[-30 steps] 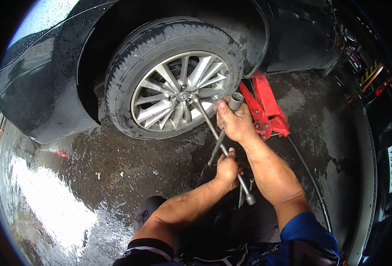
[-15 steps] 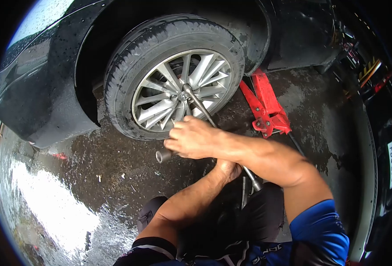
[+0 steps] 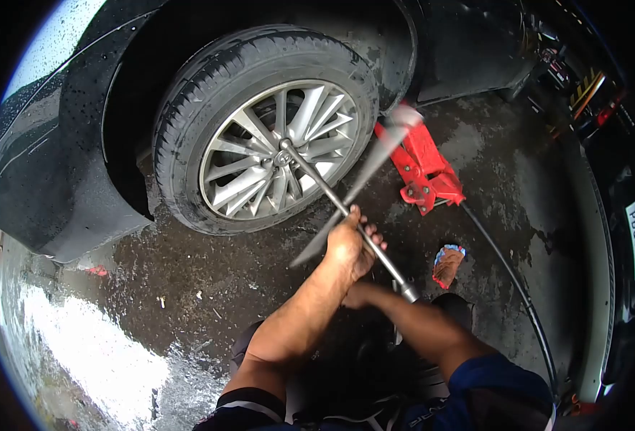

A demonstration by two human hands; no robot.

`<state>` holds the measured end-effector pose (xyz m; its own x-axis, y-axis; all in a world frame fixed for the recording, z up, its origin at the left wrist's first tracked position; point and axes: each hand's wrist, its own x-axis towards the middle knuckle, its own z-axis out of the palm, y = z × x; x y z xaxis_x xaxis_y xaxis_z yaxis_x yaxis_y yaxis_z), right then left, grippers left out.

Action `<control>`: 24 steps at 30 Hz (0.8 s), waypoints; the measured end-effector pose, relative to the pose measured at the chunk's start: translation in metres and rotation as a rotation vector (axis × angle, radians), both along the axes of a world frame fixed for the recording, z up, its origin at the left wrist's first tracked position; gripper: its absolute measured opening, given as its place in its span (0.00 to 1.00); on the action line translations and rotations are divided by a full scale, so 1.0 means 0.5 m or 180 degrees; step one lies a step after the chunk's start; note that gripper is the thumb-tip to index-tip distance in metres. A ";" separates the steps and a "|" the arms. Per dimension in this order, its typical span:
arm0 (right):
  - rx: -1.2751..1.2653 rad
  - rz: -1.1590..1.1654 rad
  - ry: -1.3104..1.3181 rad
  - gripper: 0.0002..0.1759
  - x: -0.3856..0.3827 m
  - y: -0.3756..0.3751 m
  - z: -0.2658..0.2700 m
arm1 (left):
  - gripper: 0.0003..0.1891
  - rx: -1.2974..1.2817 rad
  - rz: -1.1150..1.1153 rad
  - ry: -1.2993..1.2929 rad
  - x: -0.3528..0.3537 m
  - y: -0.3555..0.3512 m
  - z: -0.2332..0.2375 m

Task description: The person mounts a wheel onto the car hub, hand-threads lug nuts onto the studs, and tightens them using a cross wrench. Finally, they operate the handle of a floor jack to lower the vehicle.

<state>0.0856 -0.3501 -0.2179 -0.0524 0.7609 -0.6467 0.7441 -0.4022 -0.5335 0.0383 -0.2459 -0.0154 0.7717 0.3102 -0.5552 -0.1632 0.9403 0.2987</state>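
Observation:
A four-way lug wrench [image 3: 319, 179] reaches from the hub area of the car wheel [image 3: 224, 169] toward me, its near socket end close to my knees. Around its shaft, just on my side of the crossing, the fingers of my left hand [image 3: 350, 248] are wrapped. The wrench's crossbar is smeared by motion, one end over the red jack and the other low on the left. My right hand [image 3: 359, 294] is just below the left one, blurred and partly hidden, so its fingers cannot be made out.
A red floor jack [image 3: 429, 169] with a long black handle [image 3: 508, 262] stands right of the wheel, by the dark car body [image 3: 58, 165]. A brown glove-like cloth [image 3: 448, 266] lies on the wet, stained floor [image 3: 181, 280]. Another vehicle's licence plate [image 3: 633, 241] shows at far right.
My right hand has left the crossbar and dropped back below my left hand. The crossbar has turned. My left hand has moved up and left, showing on the shaft. The cloth has come into sight.

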 end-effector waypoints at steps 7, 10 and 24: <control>0.1657 -0.2961 0.0334 0.24 0.138 0.001 0.258 | 0.10 -0.0139 -0.0033 -0.0274 -0.020 0.023 0.003; 0.2259 -0.3185 0.0218 0.22 0.150 0.024 0.352 | 0.10 -0.0130 -0.0034 -0.0317 -0.021 0.024 -0.001; 0.4199 -0.4221 0.2977 0.19 0.207 0.263 0.607 | 0.16 0.0131 0.0236 0.0046 0.008 0.004 0.010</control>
<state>0.1893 -0.2185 0.0854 0.8713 0.4847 0.0772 -0.2054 0.5030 -0.8395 0.0422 -0.2440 -0.0105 0.7378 0.3892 -0.5516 -0.2275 0.9126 0.3396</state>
